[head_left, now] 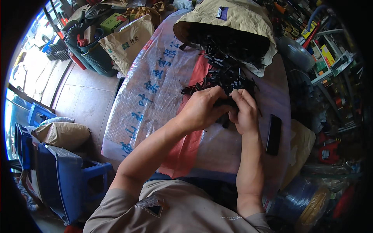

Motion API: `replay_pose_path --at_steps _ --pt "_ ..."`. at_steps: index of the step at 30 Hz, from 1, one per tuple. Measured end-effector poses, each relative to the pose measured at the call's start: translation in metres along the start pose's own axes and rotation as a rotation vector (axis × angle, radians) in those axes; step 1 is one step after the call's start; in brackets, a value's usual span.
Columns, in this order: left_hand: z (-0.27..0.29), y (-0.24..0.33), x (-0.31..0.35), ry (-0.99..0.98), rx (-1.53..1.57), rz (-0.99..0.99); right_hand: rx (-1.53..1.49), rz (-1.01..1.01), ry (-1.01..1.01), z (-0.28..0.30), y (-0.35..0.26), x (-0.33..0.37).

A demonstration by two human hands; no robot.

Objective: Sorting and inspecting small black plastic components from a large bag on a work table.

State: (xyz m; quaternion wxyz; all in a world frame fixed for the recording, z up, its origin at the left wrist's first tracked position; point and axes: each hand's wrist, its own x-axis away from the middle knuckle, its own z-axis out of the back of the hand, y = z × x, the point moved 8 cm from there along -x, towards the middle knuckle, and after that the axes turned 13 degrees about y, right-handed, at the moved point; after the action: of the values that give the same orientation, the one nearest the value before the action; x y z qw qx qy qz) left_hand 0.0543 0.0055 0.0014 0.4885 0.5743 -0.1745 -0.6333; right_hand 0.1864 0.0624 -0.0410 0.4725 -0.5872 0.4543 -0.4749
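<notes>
My left hand (201, 108) and my right hand (246, 112) meet at the near edge of a pile of small black parts (223, 73). The fingers of both hands are bent and pinched close together. Something dark shows between them, apparently one or more of the black parts, but the fingers cover most of it. Behind the pile, a large brown paper sack (233, 17) lies on its side with its mouth toward me, full of the same thin black pieces. Everything rests on a translucent woven plastic sheet (132, 112) with a red stripe.
Right of my right forearm lies a black phone (273, 134). A blue plastic stool (95, 174) and a tan sack (64, 134) stand on the left floor. Further back are a green basket (97, 58) and a paper bag (130, 42). Cluttered shelving (330, 72) lines the right side.
</notes>
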Motion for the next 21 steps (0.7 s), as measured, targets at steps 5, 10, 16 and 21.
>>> replay_pose_path --at_steps 5,10,16,21 --pt "-0.002 -0.007 -0.003 0.112 0.141 0.058 -0.095 0.337 -0.021 0.002 -0.019 0.002" --pt "-0.003 -0.010 0.002 0.124 0.207 0.161 -0.080 0.397 -0.188 -0.005 -0.010 0.008" --pt "-0.007 -0.013 0.008 0.130 0.109 0.036 -0.059 0.395 -0.173 -0.004 -0.006 0.011" --pt "-0.009 -0.013 0.012 0.130 0.083 -0.004 -0.062 0.364 -0.176 -0.001 0.000 0.008"
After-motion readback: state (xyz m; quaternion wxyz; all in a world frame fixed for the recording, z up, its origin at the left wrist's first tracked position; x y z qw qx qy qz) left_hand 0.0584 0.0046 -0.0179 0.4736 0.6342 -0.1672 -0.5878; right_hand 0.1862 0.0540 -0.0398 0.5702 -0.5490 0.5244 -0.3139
